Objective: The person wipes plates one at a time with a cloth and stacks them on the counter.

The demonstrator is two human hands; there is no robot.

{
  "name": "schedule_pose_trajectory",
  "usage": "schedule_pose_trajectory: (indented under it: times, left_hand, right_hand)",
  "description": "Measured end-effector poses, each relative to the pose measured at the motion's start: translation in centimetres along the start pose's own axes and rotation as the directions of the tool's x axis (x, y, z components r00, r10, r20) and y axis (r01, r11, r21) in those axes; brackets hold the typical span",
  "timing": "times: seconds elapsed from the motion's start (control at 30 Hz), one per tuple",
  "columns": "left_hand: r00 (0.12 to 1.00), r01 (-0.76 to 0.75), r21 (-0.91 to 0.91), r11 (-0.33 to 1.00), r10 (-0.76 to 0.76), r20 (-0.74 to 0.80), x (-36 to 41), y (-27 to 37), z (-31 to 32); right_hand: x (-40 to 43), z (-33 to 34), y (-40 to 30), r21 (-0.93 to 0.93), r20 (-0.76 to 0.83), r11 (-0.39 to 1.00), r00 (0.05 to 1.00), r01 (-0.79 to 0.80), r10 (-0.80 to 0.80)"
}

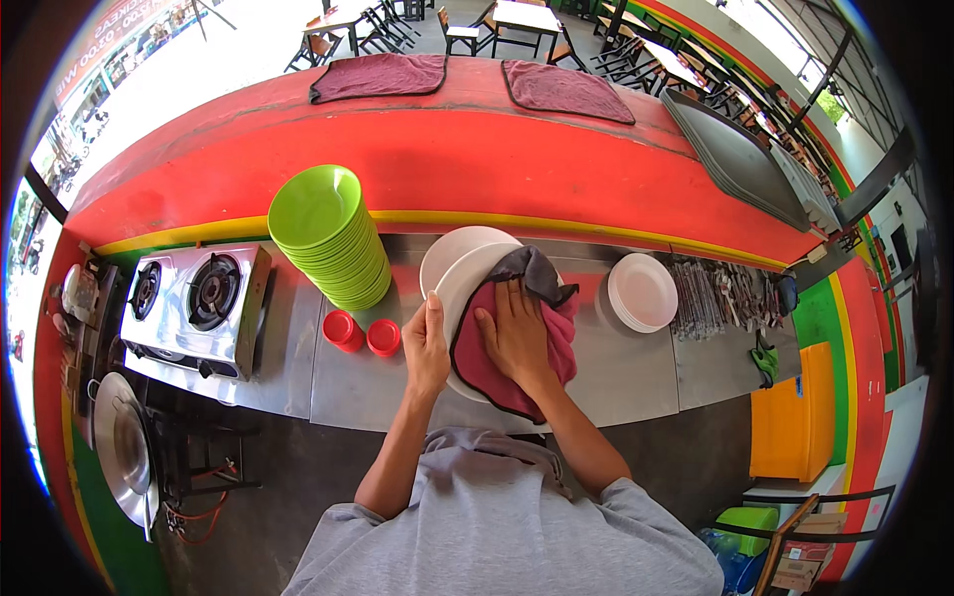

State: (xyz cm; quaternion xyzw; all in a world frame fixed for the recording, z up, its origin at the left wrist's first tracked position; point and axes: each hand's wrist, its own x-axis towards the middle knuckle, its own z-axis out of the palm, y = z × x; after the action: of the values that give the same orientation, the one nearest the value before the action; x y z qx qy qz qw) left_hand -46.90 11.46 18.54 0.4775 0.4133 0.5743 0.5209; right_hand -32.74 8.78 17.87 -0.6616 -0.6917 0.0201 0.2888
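My left hand (428, 349) grips the left rim of a white plate (463, 298), thumb on top. Spread over the right part of that plate is a maroon cloth (477, 350) with a black border; its far end is folded over, showing a grey side. My right hand (516, 331) lies flat on the cloth, fingers pointing away from me, pressing it against the plate. Behind the held plate another white plate (456, 253) shows in part. Both are over a stainless steel counter (618, 387). How many plates lie beneath is hidden.
A tall stack of green bowls (335, 246) and two red containers (364, 335) stand to the left, before a two-burner gas stove (195, 305). White plates (642, 292) and rows of cutlery (727, 298) lie right. A red ledge (447, 156) holds two cloths and dark trays (734, 160).
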Motion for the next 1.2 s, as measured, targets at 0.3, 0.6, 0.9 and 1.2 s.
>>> schedule_pose_trajectory:
  times: [0.3, 0.6, 0.9, 1.2]
  left_hand:
    - [0.997, -0.045, 0.012, 0.999, 0.046, -0.059, 0.7, -0.1, -1.0]
    - [0.998, 0.032, -0.053, 0.998, -0.035, -0.051, 0.3, -0.7, -1.4]
    - [0.994, -0.097, 0.101, 0.99, 0.102, -0.044, -0.1, 1.7, -0.9]
    - [0.993, -0.113, 0.13, 0.985, 0.116, -0.014, -0.4, 2.4, 0.1]
  right_hand:
    - [-3.3, 0.8, -2.6, 0.142, 0.153, 0.957, 0.949, 0.254, -0.275]
    - [-5.7, -0.7, -2.2, 0.165, 0.285, 0.958, 0.918, 0.235, -0.275]
    - [-0.3, 0.3, 0.0, -0.135, -0.088, 0.991, 0.996, -0.021, 0.009]
    - [-0.3, 2.1, -0.4, 0.14, -0.073, 0.989, 0.996, -0.045, 0.056]
